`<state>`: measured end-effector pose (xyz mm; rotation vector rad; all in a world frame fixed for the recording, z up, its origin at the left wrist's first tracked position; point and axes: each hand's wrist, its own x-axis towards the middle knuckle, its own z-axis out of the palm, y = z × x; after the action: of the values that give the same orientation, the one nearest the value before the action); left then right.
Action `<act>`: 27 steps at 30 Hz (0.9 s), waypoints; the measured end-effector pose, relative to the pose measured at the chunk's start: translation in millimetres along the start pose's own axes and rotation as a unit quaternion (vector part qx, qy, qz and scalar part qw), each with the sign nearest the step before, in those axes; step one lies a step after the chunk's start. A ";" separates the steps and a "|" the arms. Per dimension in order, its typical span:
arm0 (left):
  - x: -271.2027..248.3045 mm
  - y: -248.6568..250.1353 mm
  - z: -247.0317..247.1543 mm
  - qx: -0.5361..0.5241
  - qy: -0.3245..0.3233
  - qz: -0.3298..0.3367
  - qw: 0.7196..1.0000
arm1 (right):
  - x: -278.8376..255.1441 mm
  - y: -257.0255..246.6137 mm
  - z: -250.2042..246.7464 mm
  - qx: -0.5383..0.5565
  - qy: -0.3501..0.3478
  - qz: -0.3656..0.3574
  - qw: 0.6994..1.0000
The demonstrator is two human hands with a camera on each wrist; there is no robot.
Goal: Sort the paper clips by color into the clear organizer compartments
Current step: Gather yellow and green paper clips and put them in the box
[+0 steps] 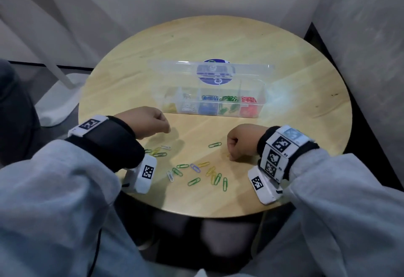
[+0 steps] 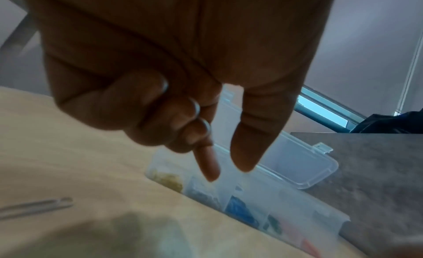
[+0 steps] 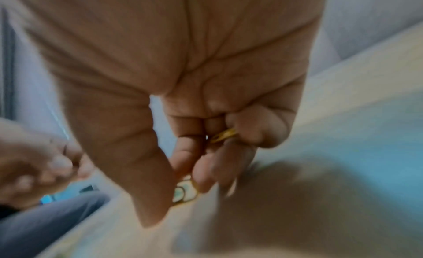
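Note:
The clear organizer [image 1: 265, 94] stands mid-table with its lid open behind it; its compartments hold yellow, silver, blue, green and red clips. Loose paper clips [image 1: 197, 172], green, yellow, blue and silver, lie scattered between my hands, with more by my left wrist [image 1: 158, 152]. My left hand [image 1: 167, 130] hovers in front of the organizer [image 2: 297, 207]; its hand [image 2: 228, 169] has three fingers curled, with index and thumb apart and nothing between them. My right hand [image 1: 231, 156] is down at the table. It holds a yellow clip [image 3: 223, 135] in its curled fingers, and its hand [image 3: 178, 198] pinches another yellow clip [image 3: 185, 191].
A single green clip [image 1: 215, 144] lies just left of my right hand. A silver clip [image 2: 36, 206] lies on the wood near my left hand. The round wooden table [image 1: 284, 57] sits close to grey walls, with a dark gap at its right.

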<state>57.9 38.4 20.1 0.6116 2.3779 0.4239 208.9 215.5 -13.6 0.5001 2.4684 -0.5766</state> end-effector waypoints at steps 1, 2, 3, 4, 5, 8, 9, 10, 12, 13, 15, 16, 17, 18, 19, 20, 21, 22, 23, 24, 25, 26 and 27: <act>-0.3 -0.9 3.8 0.010 0.001 0.002 1.000 | 0.3 -0.7 -0.5 0.052 0.005 -0.008 0.999; -0.5 -2.4 7.3 0.024 0.007 0.004 1.000 | 1.1 -1.3 -0.9 0.124 0.006 -0.019 0.992; 0.3 -5.0 10.2 0.045 0.016 0.003 0.999 | 2.8 -2.3 -1.1 0.206 0.004 -0.029 0.978; 0.6 -8.0 11.7 0.069 0.026 0.000 0.997 | 4.9 -3.5 -1.1 0.288 -0.001 -0.033 0.957; 0.3 -11.2 12.1 0.093 0.035 -0.006 0.995 | 6.4 -5.5 -1.3 0.361 -0.007 -0.030 0.932; -1.5 -22.8 9.8 0.146 0.038 -0.040 0.988 | 9.6 -13.8 -1.5 0.494 -0.033 -0.006 0.869; -1.6 -26.2 9.7 0.157 0.027 -0.052 0.986 | 9.5 -16.9 -1.3 0.512 -0.037 -0.001 0.858; -1.4 -29.4 10.2 0.161 0.015 -0.061 0.985 | 10.1 -20.1 -1.0 0.522 -0.039 0.000 0.852; 0.4 -33.8 12.4 0.155 -0.005 -0.064 0.986 | 11.2 -25.5 -0.2 0.506 -0.041 0.002 0.861; 1.3 -35.0 13.7 0.150 -0.008 -0.060 0.987 | 11.6 -27.7 0.9 0.471 -0.037 -0.001 0.881; 3.1 -35.9 15.4 0.148 -0.009 -0.046 0.988 | 10.7 -31.5 3.2 0.358 -0.024 -0.014 0.933; 3.5 -36.1 16.3 0.151 -0.010 -0.039 0.988 | 9.9 -33.3 4.7 0.298 -0.021 -0.023 0.954; 3.9 -36.0 17.3 0.154 -0.012 -0.032 0.988 | 8.7 -35.3 6.3 0.239 -0.016 -0.033 0.970; 3.9 -35.3 18.4 0.157 -0.016 -0.026 0.987 | 7.9 -37.0 8.3 0.184 -0.006 -0.041 0.982; 4.0 -34.8 19.5 0.158 -0.021 -0.020 0.987 | 7.0 -39.2 10.7 0.134 0.004 -0.048 0.990; 4.2 -34.1 20.5 0.157 -0.024 -0.015 0.987 | 6.3 -41.7 12.8 0.089 0.010 -0.050 0.995; 4.5 -33.3 21.3 0.154 -0.027 -0.011 0.988 | 6.1 -43.8 14.8 0.053 0.009 -0.050 0.997; 4.0 -32.5 21.8 0.150 -0.029 -0.009 0.988 | 6.6 -45.6 16.4 0.027 0.004 -0.050 0.998; 3.3 -31.7 22.3 0.145 -0.031 -0.008 0.989 | 7.7 -46.9 18.0 0.008 -0.003 -0.049 0.999; 2.5 -31.1 22.5 0.139 -0.034 -0.007 0.990 | 9.1 -47.7 19.3 -0.006 -0.008 -0.048 0.999; 2.0 -30.8 22.4 0.133 -0.036 -0.008 0.990 | 10.0 -48.6 20.3 -0.017 -0.009 -0.049 0.999; 1.4 -31.2 21.6 0.126 -0.038 -0.008 0.991 | 10.8 -49.9 21.0 -0.030 -0.007 -0.052 0.998; 1.4 -31.7 20.2 0.117 -0.040 -0.008 0.992 | 11.2 -51.7 21.4 -0.044 -0.005 -0.057 0.997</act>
<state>60.0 15.3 -9.6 0.6990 2.3720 0.1116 185.6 164.0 -21.3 0.3232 2.5123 -0.5110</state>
